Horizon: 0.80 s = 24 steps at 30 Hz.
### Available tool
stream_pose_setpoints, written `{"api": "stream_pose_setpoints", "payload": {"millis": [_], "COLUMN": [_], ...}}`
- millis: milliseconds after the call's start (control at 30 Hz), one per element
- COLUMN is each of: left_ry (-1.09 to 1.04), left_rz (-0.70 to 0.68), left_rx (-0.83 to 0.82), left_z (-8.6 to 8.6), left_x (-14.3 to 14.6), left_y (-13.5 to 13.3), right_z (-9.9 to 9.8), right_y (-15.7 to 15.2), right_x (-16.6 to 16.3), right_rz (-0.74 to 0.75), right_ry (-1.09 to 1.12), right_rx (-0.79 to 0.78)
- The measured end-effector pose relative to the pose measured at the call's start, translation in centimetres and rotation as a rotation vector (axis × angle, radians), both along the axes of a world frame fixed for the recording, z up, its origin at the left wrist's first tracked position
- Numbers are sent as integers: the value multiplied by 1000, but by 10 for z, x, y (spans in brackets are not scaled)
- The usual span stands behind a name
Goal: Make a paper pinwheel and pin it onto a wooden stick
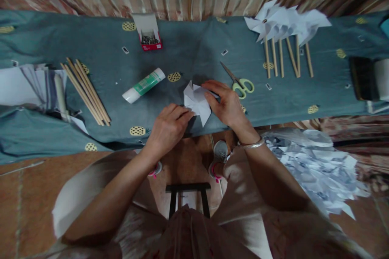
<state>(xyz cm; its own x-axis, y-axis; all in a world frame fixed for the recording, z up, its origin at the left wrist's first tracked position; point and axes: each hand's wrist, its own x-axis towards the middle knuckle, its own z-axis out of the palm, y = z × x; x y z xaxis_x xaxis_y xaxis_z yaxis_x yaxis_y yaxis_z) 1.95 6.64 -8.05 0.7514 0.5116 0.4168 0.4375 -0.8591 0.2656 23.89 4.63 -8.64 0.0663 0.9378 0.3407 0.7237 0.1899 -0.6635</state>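
While both hands press on it, the white paper pinwheel (197, 103) lies on the blue-green cloth (100, 48). Left hand (168, 127) pinches its near edge; right hand (225, 103) holds its far side. Scissors (240, 83) lie just right of the pinwheel, glue stick (143, 85) to its left.

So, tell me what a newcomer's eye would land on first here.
First the folded white paper at the near edge of the cloth-covered table, held between the left hand and the right hand. Next the row of white pinwheels on sticks at the far right, and the heap of paper scraps at lower right.
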Motion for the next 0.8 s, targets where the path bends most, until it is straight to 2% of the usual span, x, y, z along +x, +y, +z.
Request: {"api": "stream_pose_setpoints", "payload": {"millis": [200,400,600,800], "left_ry": [-15,-24,-19,5], "left_rz": [108,48,-2,-18], "left_rx": [8,-39,-32,-74], "left_z": [-1,0,4,4], "left_x": [-13,-8,-2,-2], "left_y": [18,11,3,1], "right_z": [1,-3,1,2], "right_y": [-4,5,6,3], "right_x": [-5,-4,-2,-5], "right_rz": [-35,-117,-107,-25], "right_ry": [83,135,82,71], "right_rx": [-18,3,-25,-24]}}
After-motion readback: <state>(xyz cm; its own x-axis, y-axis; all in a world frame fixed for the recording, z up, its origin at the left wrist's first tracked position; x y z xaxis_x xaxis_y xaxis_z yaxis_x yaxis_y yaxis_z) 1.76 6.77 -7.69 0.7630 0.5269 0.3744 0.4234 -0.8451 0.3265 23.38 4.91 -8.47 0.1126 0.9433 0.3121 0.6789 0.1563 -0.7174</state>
